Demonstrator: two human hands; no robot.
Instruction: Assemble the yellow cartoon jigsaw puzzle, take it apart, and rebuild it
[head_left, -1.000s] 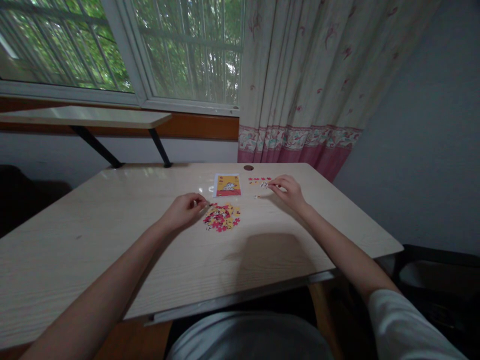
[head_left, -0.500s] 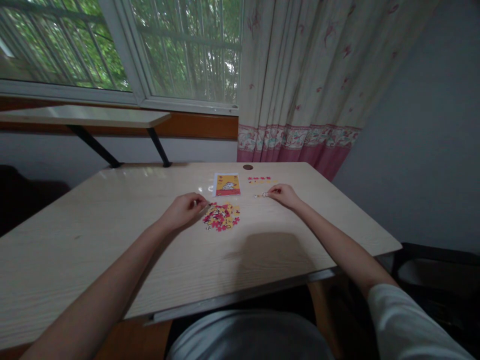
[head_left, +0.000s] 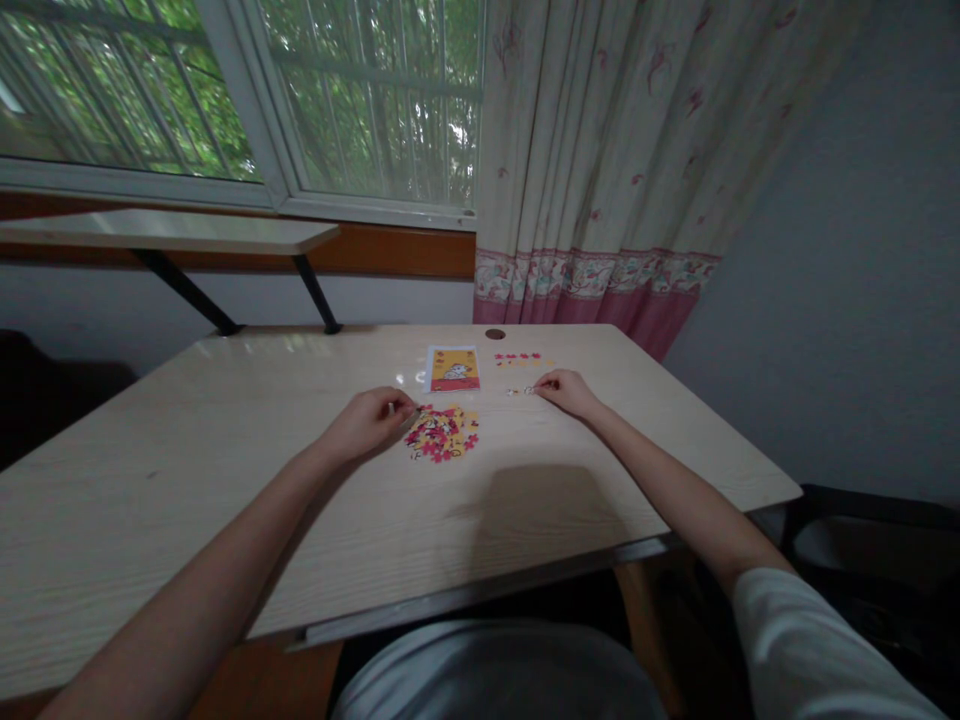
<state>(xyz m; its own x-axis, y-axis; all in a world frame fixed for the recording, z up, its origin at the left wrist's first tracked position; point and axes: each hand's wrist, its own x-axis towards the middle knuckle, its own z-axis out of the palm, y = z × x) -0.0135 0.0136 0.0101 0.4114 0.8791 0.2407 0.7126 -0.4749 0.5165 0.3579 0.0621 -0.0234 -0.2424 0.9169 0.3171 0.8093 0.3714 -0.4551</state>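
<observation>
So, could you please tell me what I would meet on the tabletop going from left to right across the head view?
Left hand → pile of puzzle pieces → row of red pieces → right hand.

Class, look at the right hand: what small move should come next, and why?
Perhaps the right hand should release the white puzzle piece at its fingertips, since that appears to rest on the table, near another pale piece.
</observation>
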